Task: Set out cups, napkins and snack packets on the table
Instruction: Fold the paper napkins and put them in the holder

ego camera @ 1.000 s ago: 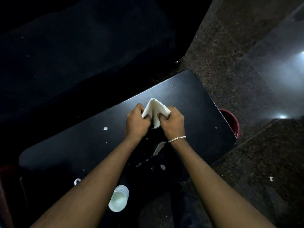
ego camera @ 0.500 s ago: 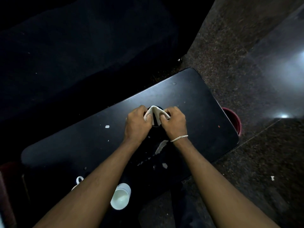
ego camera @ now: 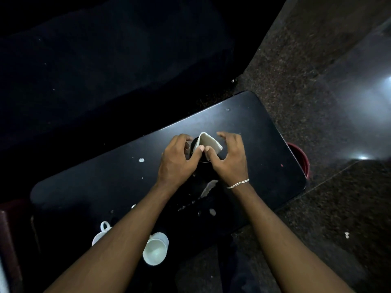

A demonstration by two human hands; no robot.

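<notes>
A folded white napkin (ego camera: pixel 208 141) stands tilted in a dark cup (ego camera: pixel 194 144) near the middle of the black table (ego camera: pixel 105 182). My left hand (ego camera: pixel 176 161) is at the cup's left and my right hand (ego camera: pixel 231 160) at its right. Both thumb tips touch the napkin's near edge, while the fingers are spread and lifted off it. A white cup (ego camera: pixel 155 249) lies on its side at the table's near edge. A second white cup (ego camera: pixel 101 232) with a handle is partly hidden by my left forearm.
Small white paper scraps (ego camera: pixel 209 187) lie on the table near my wrists. A red bucket (ego camera: pixel 301 159) stands on the stone floor past the table's right end. A dark sofa-like mass fills the far side.
The napkin went from held up above the cup to pushed down into it. My fingers then spread off it, leaving only the thumbs touching.
</notes>
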